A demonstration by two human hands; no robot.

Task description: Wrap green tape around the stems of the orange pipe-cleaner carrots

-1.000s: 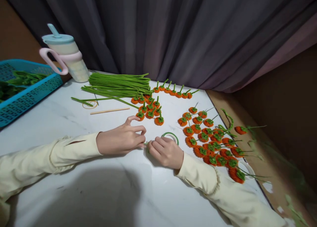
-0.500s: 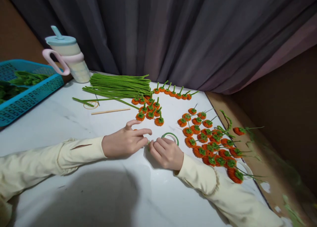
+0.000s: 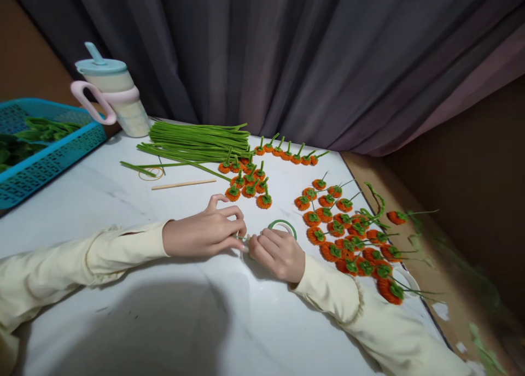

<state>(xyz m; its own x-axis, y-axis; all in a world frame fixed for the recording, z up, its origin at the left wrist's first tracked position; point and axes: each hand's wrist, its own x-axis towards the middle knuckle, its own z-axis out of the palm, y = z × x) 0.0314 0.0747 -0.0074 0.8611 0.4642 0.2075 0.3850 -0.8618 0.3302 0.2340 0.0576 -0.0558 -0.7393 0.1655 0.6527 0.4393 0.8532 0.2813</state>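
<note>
Between my two hands runs a short thin green strand (image 3: 240,237), which looks like a wrapped wire or stem. My left hand (image 3: 203,231) pinches its left part between thumb and fingertips, with the index finger bent up. The fingers of my right hand (image 3: 276,254) are curled in tightly at the strand's other end, hiding what lies inside them. Just behind the right hand lies a roll of green tape (image 3: 293,228), partly covered by the knuckles. Small orange pumpkins with short green stems (image 3: 263,201) stand beyond the hands.
Many orange pumpkins with wire tails (image 3: 336,227) spread on the right, by the table edge. Green pipe cleaners (image 3: 197,138) lie at the back, near a wooden stick (image 3: 183,184). A tumbler (image 3: 133,113) and a blue basket (image 3: 53,156) stand left. A curtain (image 3: 246,53) hangs behind.
My left hand has shifted slightly left, and its outstretched fingers have bent inward to a pinch. More of the green strand shows between the hands. My right hand is almost still.
</note>
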